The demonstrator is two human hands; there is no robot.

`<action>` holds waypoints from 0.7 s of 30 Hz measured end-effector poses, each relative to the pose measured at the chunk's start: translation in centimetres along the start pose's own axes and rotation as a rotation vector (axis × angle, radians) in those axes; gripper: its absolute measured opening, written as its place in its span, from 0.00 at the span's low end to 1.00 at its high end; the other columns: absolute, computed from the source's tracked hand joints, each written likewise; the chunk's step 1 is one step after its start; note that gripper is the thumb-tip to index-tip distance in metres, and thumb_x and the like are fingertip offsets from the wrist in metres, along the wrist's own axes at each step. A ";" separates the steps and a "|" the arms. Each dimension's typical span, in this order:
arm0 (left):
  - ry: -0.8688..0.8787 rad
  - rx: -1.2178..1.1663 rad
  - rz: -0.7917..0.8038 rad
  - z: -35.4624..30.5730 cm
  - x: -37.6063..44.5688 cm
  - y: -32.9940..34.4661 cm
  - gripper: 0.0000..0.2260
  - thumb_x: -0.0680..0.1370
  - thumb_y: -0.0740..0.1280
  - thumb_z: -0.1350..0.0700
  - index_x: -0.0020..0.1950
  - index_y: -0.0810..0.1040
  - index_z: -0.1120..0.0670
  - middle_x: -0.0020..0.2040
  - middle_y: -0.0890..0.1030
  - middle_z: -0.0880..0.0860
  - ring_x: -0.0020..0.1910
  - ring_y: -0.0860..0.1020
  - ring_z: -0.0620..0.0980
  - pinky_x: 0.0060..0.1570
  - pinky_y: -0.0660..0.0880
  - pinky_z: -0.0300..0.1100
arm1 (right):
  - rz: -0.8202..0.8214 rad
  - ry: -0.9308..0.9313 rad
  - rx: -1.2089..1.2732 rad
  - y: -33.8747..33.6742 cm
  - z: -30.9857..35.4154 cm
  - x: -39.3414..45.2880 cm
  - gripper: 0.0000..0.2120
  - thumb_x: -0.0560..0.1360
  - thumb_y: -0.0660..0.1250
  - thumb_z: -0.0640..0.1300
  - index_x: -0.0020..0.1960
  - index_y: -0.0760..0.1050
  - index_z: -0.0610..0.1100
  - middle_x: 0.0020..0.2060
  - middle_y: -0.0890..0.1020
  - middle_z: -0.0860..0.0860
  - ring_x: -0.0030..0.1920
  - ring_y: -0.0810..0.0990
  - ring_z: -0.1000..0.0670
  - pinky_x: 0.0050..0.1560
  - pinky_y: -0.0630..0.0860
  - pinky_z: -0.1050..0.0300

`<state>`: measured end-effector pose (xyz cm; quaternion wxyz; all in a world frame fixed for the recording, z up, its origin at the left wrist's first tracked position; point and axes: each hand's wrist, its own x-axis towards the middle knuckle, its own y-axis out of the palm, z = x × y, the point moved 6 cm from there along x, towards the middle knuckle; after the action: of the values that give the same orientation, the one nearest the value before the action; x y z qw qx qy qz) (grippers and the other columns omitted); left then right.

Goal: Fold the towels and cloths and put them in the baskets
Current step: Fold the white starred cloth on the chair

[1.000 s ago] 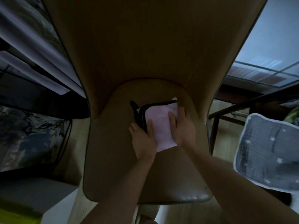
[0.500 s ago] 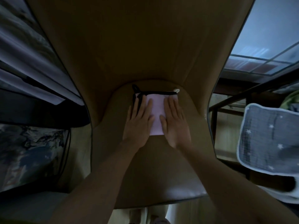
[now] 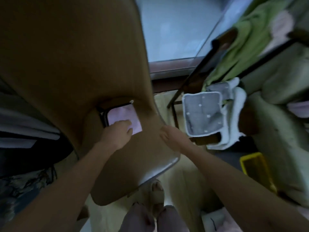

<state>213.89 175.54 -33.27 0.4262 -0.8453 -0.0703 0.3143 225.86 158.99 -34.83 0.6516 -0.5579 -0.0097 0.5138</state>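
Note:
A folded pink cloth with a black border (image 3: 123,115) lies at the back of the brown chair seat (image 3: 133,158). My left hand (image 3: 117,133) rests on its near edge, fingers flat on the fabric. My right hand (image 3: 172,135) hovers off the cloth over the seat's right edge, fingers loosely apart and holding nothing. A grey star-patterned cloth (image 3: 203,114) hangs on a dark rack to the right. White towels (image 3: 234,114) and a green cloth (image 3: 242,39) hang behind it.
The chair's tall brown back (image 3: 75,56) fills the upper left. A yellow basket (image 3: 255,168) sits on the floor at the right. A dark rack frame (image 3: 197,72) stands beside the chair. My sandalled foot (image 3: 156,193) is below the seat.
My right hand has lifted off the pink cloth and moved right, toward the grey cloth. The left hand stays on the pink cloth. The view has swung to the right.

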 end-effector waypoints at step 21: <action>0.191 0.253 0.216 -22.7 10.6 15.9 0.13 0.81 0.59 0.53 0.64 0.71 0.52 0.58 0.74 0.52 0.58 0.72 0.51 0.53 0.72 0.44 | -0.097 0.091 -0.282 -4.3 -30.2 -1.8 0.12 0.76 0.62 0.37 0.59 0.72 0.44 0.54 0.76 0.46 0.52 0.76 0.46 0.50 0.72 0.55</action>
<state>233.41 154.32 -40.43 0.4975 -0.8137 0.1015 0.2830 245.53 136.78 -42.09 0.5908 -0.6653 -0.0792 0.4494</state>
